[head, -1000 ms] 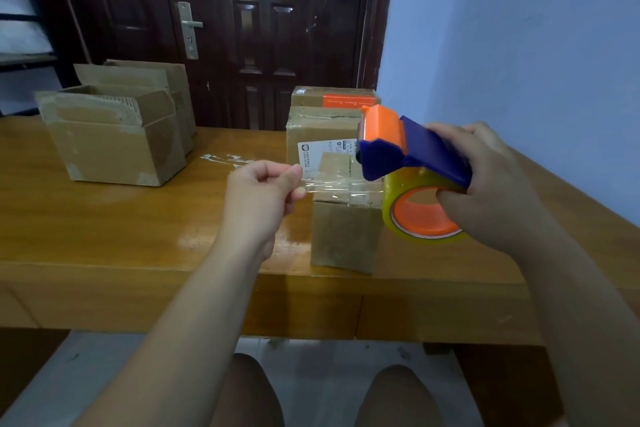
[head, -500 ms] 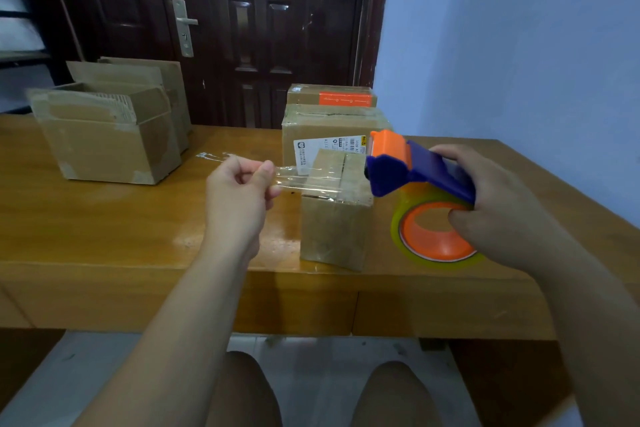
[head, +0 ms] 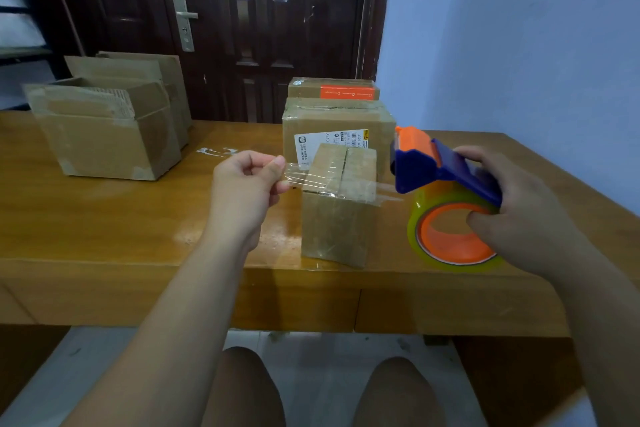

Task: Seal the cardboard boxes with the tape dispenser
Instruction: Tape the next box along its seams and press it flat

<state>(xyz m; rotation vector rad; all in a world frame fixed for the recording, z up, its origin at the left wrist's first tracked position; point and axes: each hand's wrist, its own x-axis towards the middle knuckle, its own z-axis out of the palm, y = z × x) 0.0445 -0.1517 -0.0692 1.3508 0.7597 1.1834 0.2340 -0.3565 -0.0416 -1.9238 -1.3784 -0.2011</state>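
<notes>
Way out past the left of your left hand, a couple of open cardboard boxes [head: 104,135] are sitting on the wooden table [head: 104,218] with flaps sticking up, one tucked behind the other. Just beyond your left hand, some tape scraps [head: 216,151] are shining on the tabletop.

Your left hand [head: 244,191] is pinching the loose end of the clear tape [head: 332,184] between thumb and forefinger, with the other fingers curling into the palm. The tape is stretching from that pinch toward your right hand and crossing over the top front edge of the small box [head: 337,215]. I can't tell if it's actually sticking down there. That small box is standing right between your two hands, near the table's front edge, flaps closed.

Farther out from both hands, a bigger labelled box [head: 337,121] is sitting right behind it, and an orange-label box [head: 334,90] is sitting behind that one.

Your right hand [head: 523,215] is gripping the tape dispenser [head: 426,170], fingers wrapping over the blue handle and thumb pressing at the orange core of the tape roll [head: 450,246]. You're holding it just right of the small box. The roll is hanging low, and I can't tell if it's touching the table.
</notes>
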